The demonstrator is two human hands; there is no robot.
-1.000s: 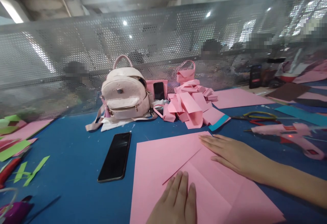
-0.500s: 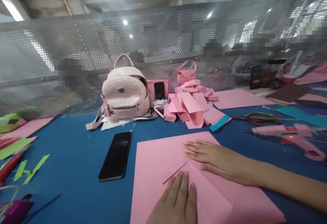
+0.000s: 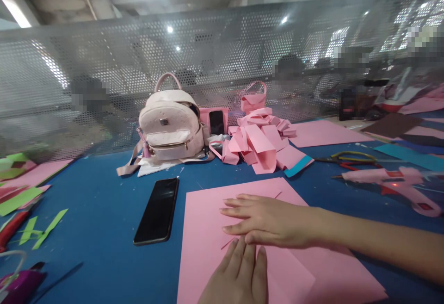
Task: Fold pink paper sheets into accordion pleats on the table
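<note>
Pink paper sheets (image 3: 204, 211) lie flat on the blue table, with a folded pink piece (image 3: 291, 267) on top. My left hand (image 3: 239, 271) rests palm down on the folded piece near the bottom edge, its fingers stretched forward and lying close together. Just beyond it, my right hand (image 3: 267, 220) lies flat across the paper with fingers spread to the left; its thumb touches or overlaps the left fingertips. Part of the folded edge is hidden beneath the right hand. Neither hand grasps anything.
Left of the paper lies a black phone (image 3: 157, 211). Behind stand a pale pink backpack (image 3: 169, 128) and a heap of folded pink paper pieces (image 3: 258, 142). A pink glue gun (image 3: 395, 179) and scissors (image 3: 350, 158) are at right. Green paper strips (image 3: 50, 227) lie at left.
My right hand has slid left and slightly toward me over the fold, reaching my left fingertips. My left hand has stayed nearly in place.
</note>
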